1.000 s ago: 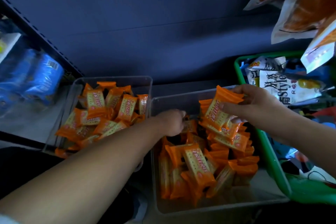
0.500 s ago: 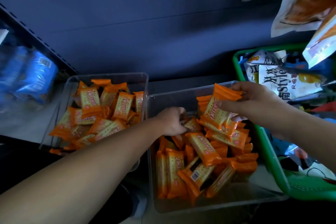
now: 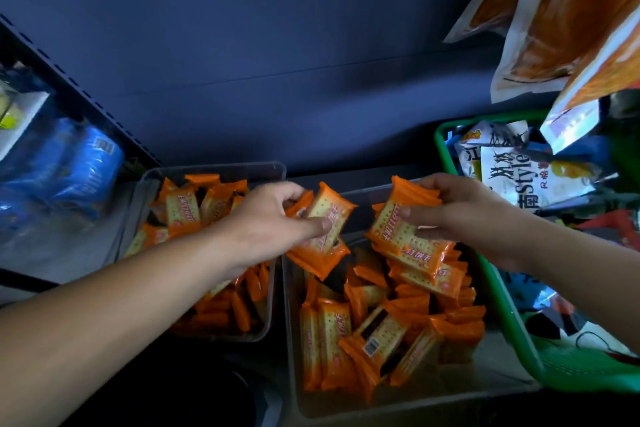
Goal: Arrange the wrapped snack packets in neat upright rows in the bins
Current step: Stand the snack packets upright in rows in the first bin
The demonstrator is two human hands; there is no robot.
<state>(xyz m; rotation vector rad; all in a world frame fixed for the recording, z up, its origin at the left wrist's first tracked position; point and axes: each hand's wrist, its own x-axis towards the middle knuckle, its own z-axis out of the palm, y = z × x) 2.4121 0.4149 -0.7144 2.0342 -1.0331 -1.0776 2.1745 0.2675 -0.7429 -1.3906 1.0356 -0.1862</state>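
Gathering is being performed above the right bin (image 3: 491, 374): packets (image 3: 323, 229) are being pinched by the left hand (image 3: 270, 222), a stack (image 3: 403, 222) gripped by the right hand (image 3: 464, 215). Upright seating in a row is likely being called for next.

We see the left hand (image 3: 273, 222) has come up out of the clear plastic right-hand bin (image 3: 398, 406), where its fingers were buried a second ago. Thumb and fingertips now pinch a couple of orange foil-wrapped cracker packets (image 3: 323, 229), lifted clear of the heap of loose packets (image 3: 381, 329) below the fingers, which has resettled.
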